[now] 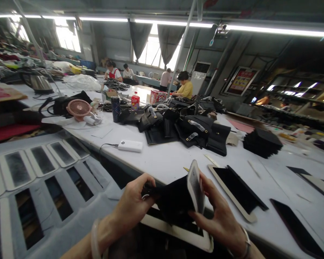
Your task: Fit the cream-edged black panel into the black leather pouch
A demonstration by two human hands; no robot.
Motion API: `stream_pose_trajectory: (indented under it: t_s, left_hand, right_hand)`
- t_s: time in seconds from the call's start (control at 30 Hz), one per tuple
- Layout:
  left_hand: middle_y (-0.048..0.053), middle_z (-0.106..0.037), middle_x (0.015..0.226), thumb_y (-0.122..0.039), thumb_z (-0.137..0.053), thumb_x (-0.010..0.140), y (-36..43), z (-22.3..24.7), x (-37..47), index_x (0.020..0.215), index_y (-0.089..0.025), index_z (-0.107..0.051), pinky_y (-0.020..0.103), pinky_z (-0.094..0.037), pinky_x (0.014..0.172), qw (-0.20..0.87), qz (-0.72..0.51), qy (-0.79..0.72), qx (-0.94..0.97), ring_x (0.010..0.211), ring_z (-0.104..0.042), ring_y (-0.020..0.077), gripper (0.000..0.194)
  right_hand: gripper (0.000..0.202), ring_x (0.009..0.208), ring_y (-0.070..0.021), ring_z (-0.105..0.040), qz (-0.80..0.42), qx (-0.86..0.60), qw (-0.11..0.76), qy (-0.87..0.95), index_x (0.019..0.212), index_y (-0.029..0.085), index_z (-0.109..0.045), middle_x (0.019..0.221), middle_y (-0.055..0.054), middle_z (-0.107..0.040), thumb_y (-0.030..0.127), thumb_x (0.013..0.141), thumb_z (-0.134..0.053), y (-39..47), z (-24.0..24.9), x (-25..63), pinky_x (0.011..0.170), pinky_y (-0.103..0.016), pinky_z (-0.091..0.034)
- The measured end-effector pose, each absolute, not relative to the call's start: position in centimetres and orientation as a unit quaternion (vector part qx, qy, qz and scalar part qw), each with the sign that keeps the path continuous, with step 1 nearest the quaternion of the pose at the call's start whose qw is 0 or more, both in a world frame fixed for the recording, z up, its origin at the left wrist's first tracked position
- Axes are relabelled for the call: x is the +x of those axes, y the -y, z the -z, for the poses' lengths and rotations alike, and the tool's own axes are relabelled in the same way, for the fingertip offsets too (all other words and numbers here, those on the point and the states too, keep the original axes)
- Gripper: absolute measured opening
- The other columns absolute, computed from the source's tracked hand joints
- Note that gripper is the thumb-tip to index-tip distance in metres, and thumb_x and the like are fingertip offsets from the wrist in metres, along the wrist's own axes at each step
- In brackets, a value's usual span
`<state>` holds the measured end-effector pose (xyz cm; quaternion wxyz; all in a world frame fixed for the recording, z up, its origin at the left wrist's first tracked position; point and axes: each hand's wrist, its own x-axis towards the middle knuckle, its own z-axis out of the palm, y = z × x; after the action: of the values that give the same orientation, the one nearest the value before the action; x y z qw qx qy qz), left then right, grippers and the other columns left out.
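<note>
My left hand (131, 205) grips the left edge of a black fabric piece (172, 201) held above the table's near edge. My right hand (218, 216) holds the piece's right side together with a pale template card (196, 187) that stands upright against the fabric. A bracelet circles each wrist. Just right of my hands, a black piece lies on another pale template (236, 190) on the white table (164, 158).
A heap of black bag parts (186, 129) and a stack of black pieces (261, 142) lie further back. A white power bank (130, 145), pink fan (79, 108) and red bottle (135, 100) sit to the left. Rows of templates (40, 162) lie at left. Several people work far behind.
</note>
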<state>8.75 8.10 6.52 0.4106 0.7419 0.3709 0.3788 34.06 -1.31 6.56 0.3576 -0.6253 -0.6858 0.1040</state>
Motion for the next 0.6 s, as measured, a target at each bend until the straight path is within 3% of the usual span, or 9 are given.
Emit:
stream_pose_trajectory:
  t_s: [0.2,0.47,0.53,0.6]
  left_hand:
    - [-0.005,-0.056,0.073,-0.009,-0.057,0.074,-8.1,-6.5,9.2,0.081,-0.023,-0.052,0.022,-0.04,0.059,0.374,-0.376,-0.344,0.775,0.063,-0.051,0.0112,0.016]
    - [-0.001,-0.061,0.08,-0.005,-0.059,0.067,-8.4,-3.1,9.8,0.079,-0.02,-0.055,0.028,-0.042,0.069,0.387,-0.251,-0.361,0.81,0.077,-0.055,0.0167,0.019]
    - [0.002,-0.064,0.094,-0.003,-0.06,0.066,-8.5,-2.2,9.6,0.084,-0.02,-0.06,0.031,-0.044,0.086,0.388,-0.264,-0.34,0.815,0.094,-0.057,0.0198,0.025]
    - [0.004,-0.063,0.118,-0.006,-0.065,0.066,-8.6,-1.5,8.8,0.101,-0.023,-0.064,0.037,-0.033,0.109,0.416,-0.28,-0.329,0.8,0.117,-0.052,0.0232,0.039]
  right_hand:
    - [0.087,0.128,-0.0371,-0.047,-0.063,-0.631,0.343,0.693,0.15,0.03,-0.018,0.146,-0.015,-0.042,0.031,0.077,-0.067,0.9,-6.1,34.9,0.1,-0.063,-0.045]
    - [0.087,0.127,-0.0305,-0.047,-0.049,-0.64,0.256,0.723,0.149,0.033,-0.02,0.138,-0.01,-0.038,0.025,0.076,-0.067,2.0,-5.8,34.3,0.103,-0.049,-0.048]
    - [0.089,0.124,-0.0281,-0.049,-0.068,-0.656,0.232,0.715,0.151,0.034,-0.015,0.135,-0.01,-0.04,0.024,0.077,-0.065,2.3,-5.4,33.9,0.104,-0.048,-0.047]
    - [0.098,0.127,-0.0283,-0.047,-0.088,-0.67,0.207,0.707,0.152,0.033,-0.002,0.137,-0.01,-0.044,0.022,0.077,-0.063,2.3,-4.9,33.5,0.107,-0.052,-0.043]
